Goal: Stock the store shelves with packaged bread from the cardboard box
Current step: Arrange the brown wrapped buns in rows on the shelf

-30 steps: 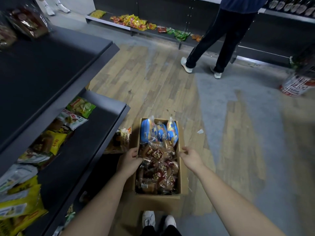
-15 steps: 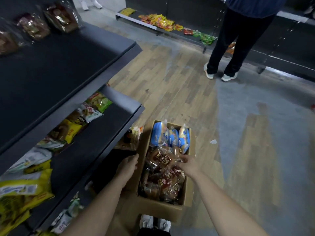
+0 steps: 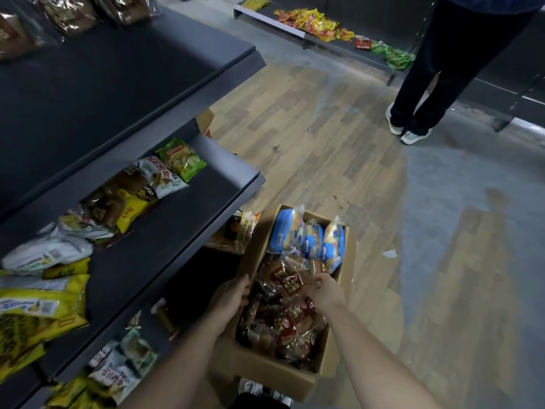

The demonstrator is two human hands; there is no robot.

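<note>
**A:** Which step is this?

**B:** The pick. The cardboard box sits on the floor at six o'clock, full of bread. The brown packs fill its near part and the blue packs stand at its twelve o'clock end. The left hand has its fingers curled over the box's nine o'clock wall, steadying it. The right hand lies on a brown pack. Its fingers are sunk in crinkled wrap, and I cannot tell whether they have clenched on it.

**A:** And next?

**B:** I'd judge a light pinch on the wrap and a lift. Then a swing toward nine o'clock, where the middle shelf shows dark space in front of its snack bags.

**A:** The room?

**B:** The floor is part wood, part grey. Another person stands at one o'clock beside a low shelf.
</note>
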